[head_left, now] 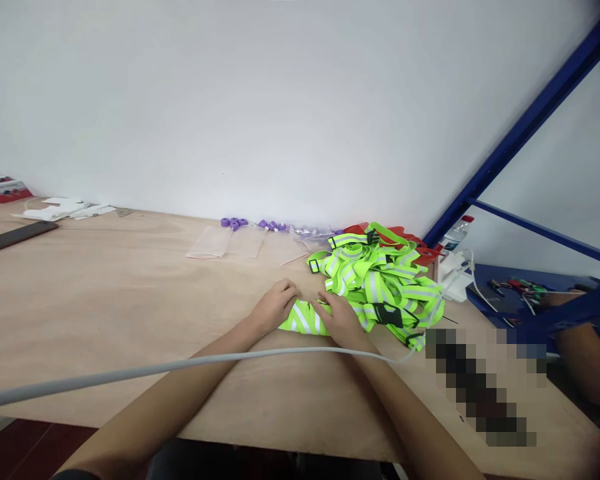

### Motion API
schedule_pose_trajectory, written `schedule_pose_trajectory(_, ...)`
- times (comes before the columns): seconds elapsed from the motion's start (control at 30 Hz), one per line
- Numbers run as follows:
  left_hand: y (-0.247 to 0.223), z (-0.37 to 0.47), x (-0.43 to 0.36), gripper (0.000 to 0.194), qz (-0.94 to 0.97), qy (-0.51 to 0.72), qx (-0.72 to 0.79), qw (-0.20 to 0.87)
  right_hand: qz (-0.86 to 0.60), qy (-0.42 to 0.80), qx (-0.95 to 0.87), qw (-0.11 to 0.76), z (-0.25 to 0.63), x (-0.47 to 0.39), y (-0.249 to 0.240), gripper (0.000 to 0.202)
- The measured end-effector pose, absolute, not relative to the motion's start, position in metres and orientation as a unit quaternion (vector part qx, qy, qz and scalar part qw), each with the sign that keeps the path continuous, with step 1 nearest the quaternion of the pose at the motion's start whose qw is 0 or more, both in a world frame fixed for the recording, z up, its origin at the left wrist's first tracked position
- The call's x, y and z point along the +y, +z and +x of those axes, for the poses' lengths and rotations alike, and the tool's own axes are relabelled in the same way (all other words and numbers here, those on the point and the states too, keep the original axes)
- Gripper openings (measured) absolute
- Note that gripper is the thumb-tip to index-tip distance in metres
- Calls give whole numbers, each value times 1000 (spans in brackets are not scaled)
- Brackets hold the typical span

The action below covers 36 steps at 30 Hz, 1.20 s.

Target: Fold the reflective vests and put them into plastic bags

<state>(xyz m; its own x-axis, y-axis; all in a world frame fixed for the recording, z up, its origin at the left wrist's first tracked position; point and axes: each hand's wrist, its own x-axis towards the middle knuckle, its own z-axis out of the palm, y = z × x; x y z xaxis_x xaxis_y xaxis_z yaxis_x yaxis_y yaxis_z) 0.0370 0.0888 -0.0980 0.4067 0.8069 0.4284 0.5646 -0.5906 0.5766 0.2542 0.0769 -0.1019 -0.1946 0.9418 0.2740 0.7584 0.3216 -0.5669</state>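
Note:
A folded bundle of neon green strap with silver reflective stripes lies on the wooden table between my two hands. My left hand rests on its left end with the fingers curled round it. At the right end, my right hand presses on the same bundle, fingers bent over it. Just beyond and to the right is a tangled heap of green reflective straps with black buckles, touching the area by my right hand. Red straps show behind the heap.
Clear plastic bags and small purple rolls lie along the wall. A white cable crosses in front of my forearms. A dark flat object is at left. A bottle stands by the blue frame; another person's arm is at right.

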Motion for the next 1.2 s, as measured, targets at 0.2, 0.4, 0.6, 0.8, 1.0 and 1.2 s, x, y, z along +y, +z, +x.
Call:
schedule_pose_trajectory(0.2,-99,36,89,30,794,339,474,171,-553,151,-771,278,247,77,-100,39)
schedule_pose_trajectory(0.4,-98,30,94,40,738,320,560,197,-517,147,-794,286,249,76,-98,35)
schedule_pose_trajectory(0.6,-91,27,97,29,719,315,566,253,-455,93,-837,289,251,73,-97,31)
schedule_pose_trajectory(0.8,-87,19,101,33,719,306,534,323,-430,-27,-887,166,249,67,-87,47)
schedule_pose_trajectory(1.0,-90,15,104,33,700,317,488,413,-395,-60,-910,110,242,61,-79,74)
schedule_pose_trajectory(1.2,-90,3,112,32,666,313,450,506,-373,-39,-922,97,236,57,-72,77)
